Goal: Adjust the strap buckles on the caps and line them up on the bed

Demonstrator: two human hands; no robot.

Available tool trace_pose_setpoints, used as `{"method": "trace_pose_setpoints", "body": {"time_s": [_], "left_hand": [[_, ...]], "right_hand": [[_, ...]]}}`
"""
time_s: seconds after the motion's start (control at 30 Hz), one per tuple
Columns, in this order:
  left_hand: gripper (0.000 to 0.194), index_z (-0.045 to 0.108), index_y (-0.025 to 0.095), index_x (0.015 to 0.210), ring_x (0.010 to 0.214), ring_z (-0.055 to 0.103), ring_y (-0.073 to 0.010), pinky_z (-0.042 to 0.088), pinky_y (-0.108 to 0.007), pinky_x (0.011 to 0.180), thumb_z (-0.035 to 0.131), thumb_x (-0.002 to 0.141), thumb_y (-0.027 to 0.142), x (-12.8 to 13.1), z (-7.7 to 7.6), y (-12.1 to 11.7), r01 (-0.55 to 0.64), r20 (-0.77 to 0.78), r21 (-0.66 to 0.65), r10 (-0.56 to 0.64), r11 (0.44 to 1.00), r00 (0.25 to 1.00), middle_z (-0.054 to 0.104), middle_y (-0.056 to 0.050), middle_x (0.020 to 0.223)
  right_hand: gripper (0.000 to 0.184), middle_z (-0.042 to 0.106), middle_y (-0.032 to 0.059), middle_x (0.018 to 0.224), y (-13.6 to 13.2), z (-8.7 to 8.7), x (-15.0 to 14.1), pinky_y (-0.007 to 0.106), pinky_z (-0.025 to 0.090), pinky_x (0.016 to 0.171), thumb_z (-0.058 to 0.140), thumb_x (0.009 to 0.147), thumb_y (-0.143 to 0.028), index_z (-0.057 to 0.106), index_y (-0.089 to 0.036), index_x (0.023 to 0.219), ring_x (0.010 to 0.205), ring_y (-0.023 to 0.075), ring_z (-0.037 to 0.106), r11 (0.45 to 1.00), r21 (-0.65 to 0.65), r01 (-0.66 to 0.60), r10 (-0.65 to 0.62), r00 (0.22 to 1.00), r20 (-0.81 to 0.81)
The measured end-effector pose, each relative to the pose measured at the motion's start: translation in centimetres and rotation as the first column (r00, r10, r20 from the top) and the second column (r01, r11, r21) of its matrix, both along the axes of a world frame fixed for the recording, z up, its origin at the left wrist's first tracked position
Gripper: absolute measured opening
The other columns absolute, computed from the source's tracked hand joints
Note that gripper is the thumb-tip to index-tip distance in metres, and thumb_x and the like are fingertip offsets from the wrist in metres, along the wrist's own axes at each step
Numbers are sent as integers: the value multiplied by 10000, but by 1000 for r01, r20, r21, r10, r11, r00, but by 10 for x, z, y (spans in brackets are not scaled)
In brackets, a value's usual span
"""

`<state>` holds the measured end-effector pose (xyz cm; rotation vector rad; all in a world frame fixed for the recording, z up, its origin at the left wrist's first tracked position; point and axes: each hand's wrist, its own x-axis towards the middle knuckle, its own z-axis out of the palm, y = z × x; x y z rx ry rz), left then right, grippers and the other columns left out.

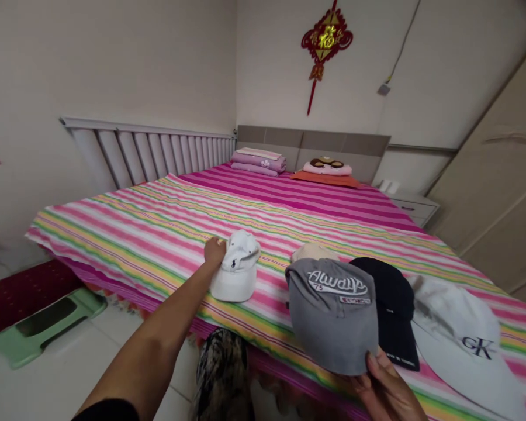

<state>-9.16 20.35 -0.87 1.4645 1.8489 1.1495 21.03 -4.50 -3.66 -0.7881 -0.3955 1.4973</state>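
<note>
My right hand pinches the brim of a grey baseball cap with "Always 75" lettering, thumb on top and fingers under. On the left, my left hand is closed at the side of a white baseball cap with a small dark emblem; its fingertips are partly hidden by the cap. Behind the grey cap shows the top of a beige cap. A black cap lies just right of the grey one. Farther right rests a white cap with "CK" letters.
All the caps are at the front of a bed with a striped sheet. Folded purple bedding and a pillow stack sit by the headboard. A green stool stands on the floor at left, a nightstand at right.
</note>
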Motion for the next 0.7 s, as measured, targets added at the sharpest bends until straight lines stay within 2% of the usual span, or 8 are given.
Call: {"method": "trace_pose_setpoints", "body": {"time_s": [0.13, 0.23, 0.27, 0.33, 0.4, 0.53, 0.63, 0.7], "left_hand": [[331, 578, 123, 973, 933, 543, -197, 411, -305, 778, 403, 816, 355, 29, 9, -42, 203, 164, 100, -217, 974, 962, 616, -92, 943], [508, 635, 114, 803, 732, 604, -192, 441, -311, 699, 403, 758, 564, 60, 8, -82, 480, 326, 62, -472, 875, 819, 651, -87, 725], [568, 633, 111, 819, 730, 609, -198, 440, -324, 709, 385, 740, 616, 68, 9, -92, 627, 535, 72, -561, 776, 632, 655, -95, 719], [617, 631, 113, 843, 722, 616, -208, 444, -341, 719, 422, 679, 671, 79, 14, -108, 775, 804, 133, -524, 618, 281, 664, -95, 718], [517, 634, 112, 850, 680, 620, -200, 453, -332, 712, 617, 591, 559, 85, 20, -117, 799, 911, 172, -401, 576, 93, 672, -83, 711], [459, 633, 129, 929, 610, 619, -173, 468, -300, 662, 739, 485, 174, 95, 26, -134, 778, 934, 203, -355, 594, 28, 686, -72, 764], [507, 611, 169, 1027, 693, 631, -174, 468, -292, 695, 716, 531, 133, 102, 24, -151, 837, 918, 249, -394, 488, -44, 681, -68, 859], [507, 609, 185, 1050, 761, 627, -168, 461, -281, 730, 708, 557, 121, 104, 23, -161, 884, 892, 276, -444, 377, -90, 674, -59, 902]], "right_hand": [[209, 621, -3, 627, -3, 9, -2, 227, 451, 512, 760, 571, -277, 645, -231, 740, 503, 101, 506, 994, 84, -62, 54, 994, 100], [249, 576, -15, 522, -2, 12, -10, 208, 418, 475, 778, 529, -316, 643, -193, 697, 448, 86, 465, 986, 137, -98, 71, 978, 194], [255, 561, -18, 489, -3, 11, -14, 200, 409, 471, 785, 513, -318, 642, -180, 673, 442, 85, 463, 983, 137, -120, 87, 970, 225], [250, 570, -11, 481, -7, 2, -23, 200, 402, 470, 784, 512, -314, 645, -164, 657, 446, 92, 479, 980, 90, -177, 144, 946, 292], [242, 614, 13, 546, -15, -10, -29, 229, 420, 495, 764, 536, -322, 657, -161, 682, 483, 120, 521, 965, 16, -261, 238, 904, 355], [374, 661, 35, 693, -32, -23, -19, 318, 455, 680, 780, 477, -317, 674, -188, 812, 649, 196, 599, 929, -2, -369, 340, 854, 393], [506, 670, 56, 770, -34, -9, -1, 349, 454, 719, 776, 459, -395, 660, -209, 915, 742, 237, 612, 923, 49, -383, 356, 893, 275], [450, 673, 66, 767, -27, 8, 6, 346, 464, 690, 700, 527, -538, 677, -213, 837, 738, 233, 615, 958, 89, -273, 255, 951, 177]]}}
